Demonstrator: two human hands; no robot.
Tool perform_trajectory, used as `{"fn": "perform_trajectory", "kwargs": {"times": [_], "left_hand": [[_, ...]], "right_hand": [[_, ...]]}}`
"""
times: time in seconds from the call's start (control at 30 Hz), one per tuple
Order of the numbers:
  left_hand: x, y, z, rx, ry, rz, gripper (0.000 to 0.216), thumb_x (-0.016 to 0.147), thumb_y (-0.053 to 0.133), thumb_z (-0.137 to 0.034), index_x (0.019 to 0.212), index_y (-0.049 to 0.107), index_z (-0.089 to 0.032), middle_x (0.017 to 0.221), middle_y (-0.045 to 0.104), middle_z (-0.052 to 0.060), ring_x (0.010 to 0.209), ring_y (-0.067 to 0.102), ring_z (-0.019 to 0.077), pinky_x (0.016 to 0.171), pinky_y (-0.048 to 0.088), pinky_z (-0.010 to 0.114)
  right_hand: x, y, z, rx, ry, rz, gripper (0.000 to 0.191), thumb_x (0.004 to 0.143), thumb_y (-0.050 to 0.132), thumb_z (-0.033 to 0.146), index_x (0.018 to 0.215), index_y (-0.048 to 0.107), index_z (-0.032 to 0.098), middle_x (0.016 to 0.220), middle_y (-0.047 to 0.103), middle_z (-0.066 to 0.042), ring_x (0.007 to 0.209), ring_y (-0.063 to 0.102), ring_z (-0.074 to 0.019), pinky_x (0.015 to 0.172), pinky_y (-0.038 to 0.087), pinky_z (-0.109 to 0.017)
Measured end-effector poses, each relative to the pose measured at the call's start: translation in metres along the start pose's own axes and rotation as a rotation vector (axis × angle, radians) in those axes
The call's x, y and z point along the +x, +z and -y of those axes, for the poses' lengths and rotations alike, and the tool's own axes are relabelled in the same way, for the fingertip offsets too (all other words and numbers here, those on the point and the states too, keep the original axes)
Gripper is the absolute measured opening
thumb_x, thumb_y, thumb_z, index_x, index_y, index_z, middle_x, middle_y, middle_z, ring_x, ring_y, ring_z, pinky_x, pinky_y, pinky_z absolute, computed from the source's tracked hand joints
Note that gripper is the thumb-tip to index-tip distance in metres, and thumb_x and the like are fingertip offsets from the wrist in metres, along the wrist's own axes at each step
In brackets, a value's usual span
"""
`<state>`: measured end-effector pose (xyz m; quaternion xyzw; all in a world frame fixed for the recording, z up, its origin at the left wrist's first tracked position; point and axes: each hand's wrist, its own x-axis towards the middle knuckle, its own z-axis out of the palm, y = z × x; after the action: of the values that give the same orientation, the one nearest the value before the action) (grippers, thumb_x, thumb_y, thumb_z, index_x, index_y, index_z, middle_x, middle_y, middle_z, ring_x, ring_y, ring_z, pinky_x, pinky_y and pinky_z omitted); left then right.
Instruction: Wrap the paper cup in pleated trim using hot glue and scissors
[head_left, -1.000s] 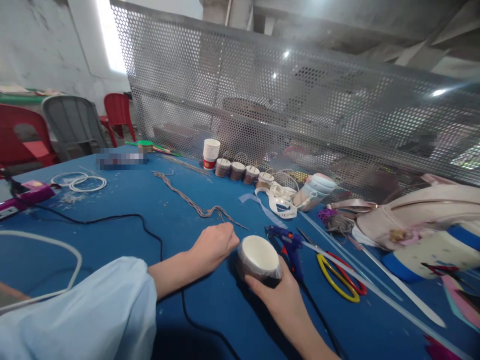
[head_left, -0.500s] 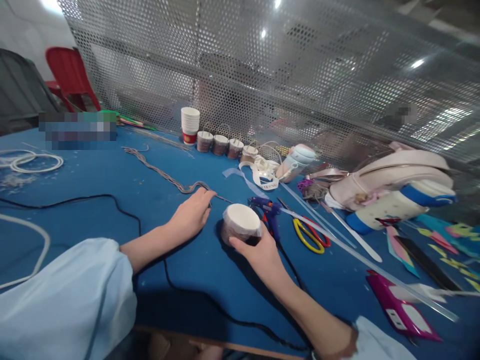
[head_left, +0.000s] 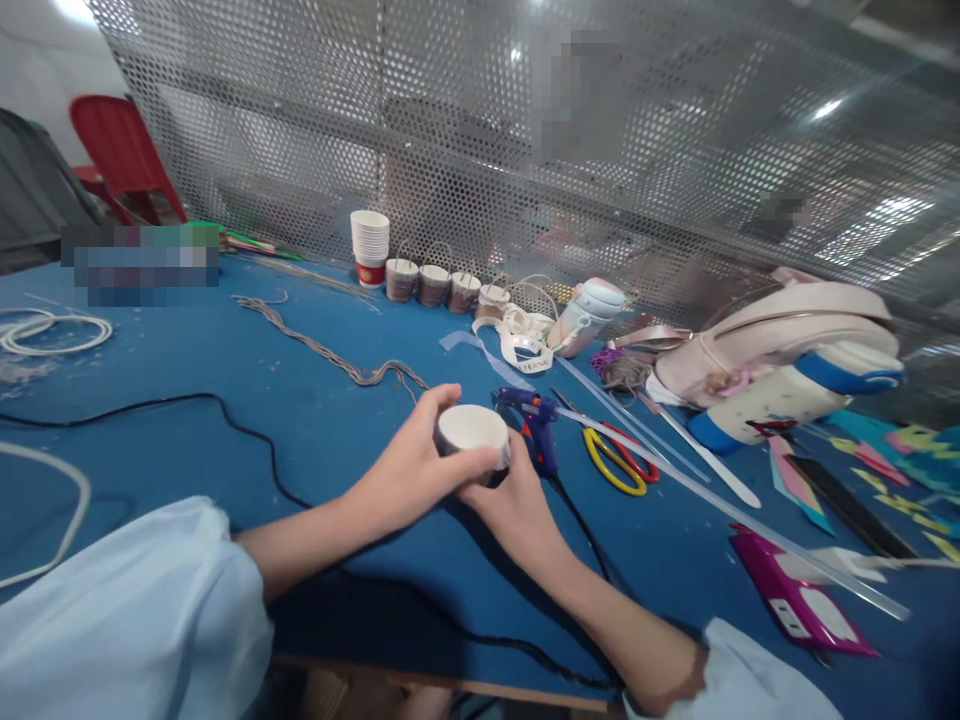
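Note:
Both my hands hold a small paper cup [head_left: 472,430] with a white inside and a wrapped outer wall, just above the blue table [head_left: 225,400]. My left hand [head_left: 416,465] grips its left side with fingers curled over the rim. From below and to the right, my right hand [head_left: 514,500] supports it. A braided grey cord [head_left: 330,355] lies on the table just beyond my left hand. A blue glue gun [head_left: 534,425] sits right behind the cup.
Yellow and red scissors [head_left: 619,462] and long glue sticks [head_left: 675,450] lie to the right. A stack of paper cups [head_left: 370,245] and several wrapped cups [head_left: 433,285] stand by the perforated metal screen. A black cable [head_left: 225,425] crosses the table. A pink bag [head_left: 772,335] sits far right.
My left hand has left the braided cord and come right to grip the cup. The cup has stayed in my right hand. The view has shifted down and right.

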<state>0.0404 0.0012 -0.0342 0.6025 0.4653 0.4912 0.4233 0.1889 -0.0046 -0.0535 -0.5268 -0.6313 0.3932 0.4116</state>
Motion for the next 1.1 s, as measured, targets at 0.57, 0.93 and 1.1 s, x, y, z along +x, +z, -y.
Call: {"fn": "perform_trajectory", "kwargs": {"times": [0.57, 0.93, 1.1], "left_hand": [[0.010, -0.012, 0.006, -0.440, -0.312, -0.001, 0.064, 0.060, 0.081, -0.031, 0.115, 0.052, -0.014, 0.110, 0.064, 0.010, 0.097, 0.063, 0.0214, 0.088, 0.049, 0.037], [0.015, -0.014, 0.005, -0.715, -0.366, -0.039, 0.055, 0.060, 0.079, -0.025, 0.107, 0.052, -0.015, 0.090, 0.067, 0.004, 0.078, 0.064, 0.0150, 0.075, 0.050, 0.030], [0.016, -0.022, 0.005, -0.650, -0.268, 0.116, 0.060, 0.056, 0.081, -0.027, 0.109, 0.055, -0.016, 0.108, 0.066, 0.010, 0.095, 0.063, 0.0221, 0.088, 0.047, 0.036]], "right_hand": [[-0.009, -0.009, -0.002, 0.064, -0.229, 0.167, 0.066, 0.089, 0.050, 0.031, 0.149, 0.023, 0.026, 0.156, 0.026, -0.005, 0.141, 0.028, -0.0214, 0.116, 0.025, -0.044], [-0.017, -0.002, -0.001, 0.024, -0.227, 0.244, 0.076, 0.086, 0.060, 0.032, 0.150, 0.021, 0.020, 0.155, 0.027, -0.011, 0.142, 0.027, -0.0237, 0.116, 0.024, -0.044], [-0.012, 0.005, 0.002, 0.385, -0.004, 0.272, 0.066, 0.075, 0.072, 0.033, 0.132, 0.041, 0.019, 0.130, 0.058, -0.012, 0.116, 0.059, -0.0246, 0.096, 0.049, -0.039]]}}
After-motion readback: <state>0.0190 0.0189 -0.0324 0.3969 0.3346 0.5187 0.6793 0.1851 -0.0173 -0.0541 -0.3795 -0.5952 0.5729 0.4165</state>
